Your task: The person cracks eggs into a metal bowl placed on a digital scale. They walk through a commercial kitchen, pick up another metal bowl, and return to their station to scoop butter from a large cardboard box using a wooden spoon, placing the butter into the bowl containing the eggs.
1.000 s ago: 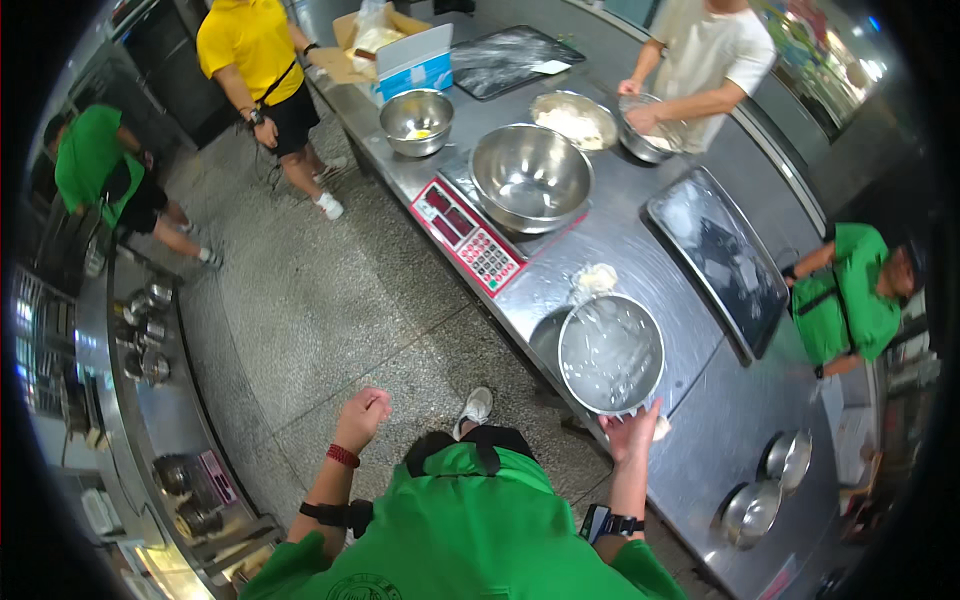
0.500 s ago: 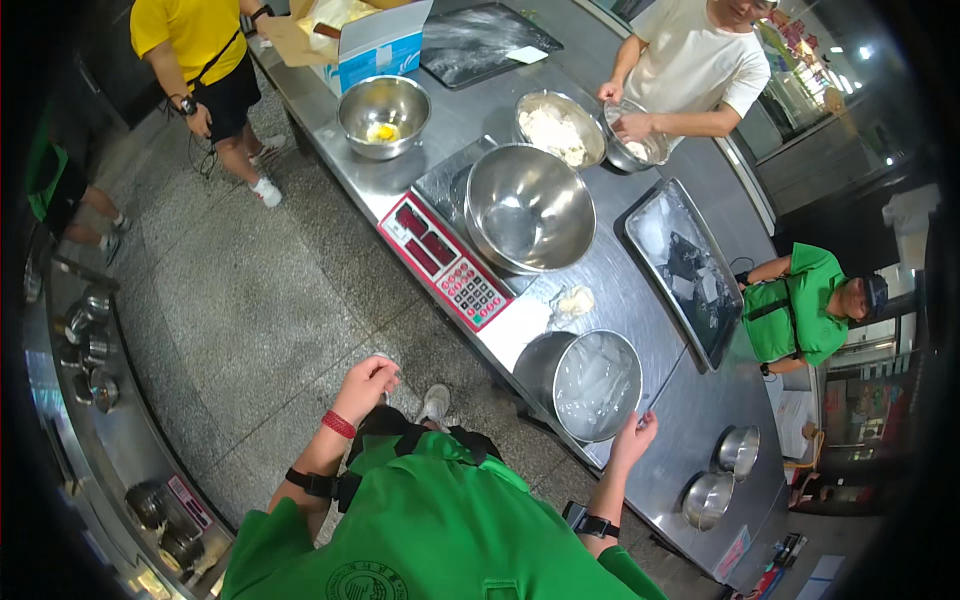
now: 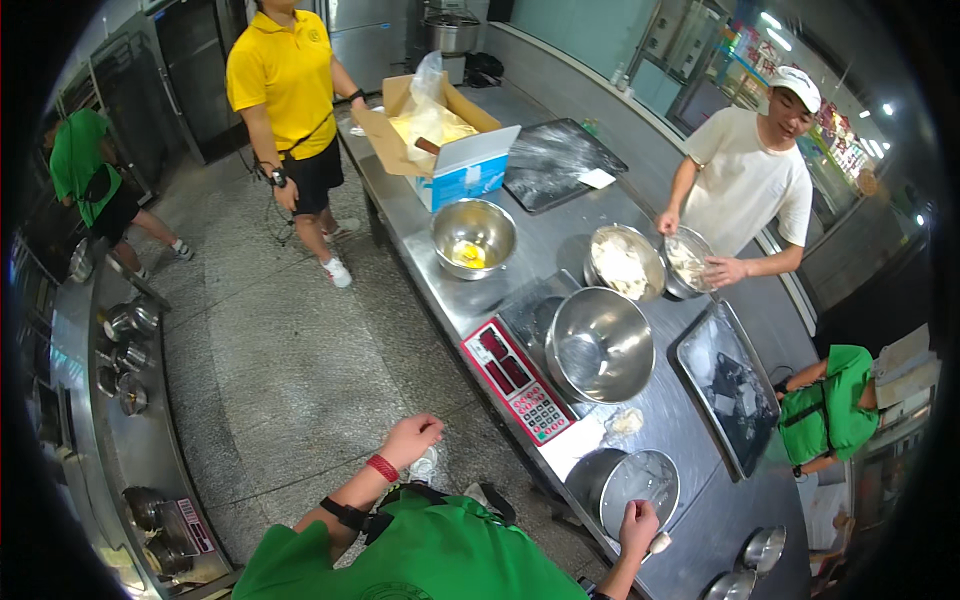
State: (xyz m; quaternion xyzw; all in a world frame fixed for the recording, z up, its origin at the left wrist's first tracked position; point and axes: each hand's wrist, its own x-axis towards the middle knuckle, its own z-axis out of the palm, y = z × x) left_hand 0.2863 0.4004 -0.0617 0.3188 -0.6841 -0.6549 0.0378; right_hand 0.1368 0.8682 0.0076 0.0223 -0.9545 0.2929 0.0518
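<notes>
My left hand (image 3: 413, 440), with a red band on its wrist, hangs over the floor beside the table, its fingers curled in and nothing visible in them. At the near rim of a steel pot (image 3: 607, 500), my right hand (image 3: 640, 527) is closed. A small pale rounded thing (image 3: 660, 542) shows at its side; I cannot tell what it is. Clear, whitish contents (image 3: 655, 475) show inside the pot. Just beyond lies a pale lump of dough (image 3: 627, 421). A large steel bowl (image 3: 600, 345) rests on a scale with a red-framed panel (image 3: 518, 382).
A steel bowl with yolk (image 3: 474, 238) and a blue-white carton (image 3: 470, 180) stand farther along. Across the table, a person in white (image 3: 750, 180) handles a bowl (image 3: 690, 262) beside a bowl of white dough (image 3: 625, 262). A dark tray (image 3: 735, 385) lies right; a person in yellow (image 3: 285, 90) stands left.
The view has tilted up, so the scene sits lower. My right hand has come over the pot's near rim, and the pale thing now shows beside it. The co-worker's hand has shifted to the bowl's right side.
</notes>
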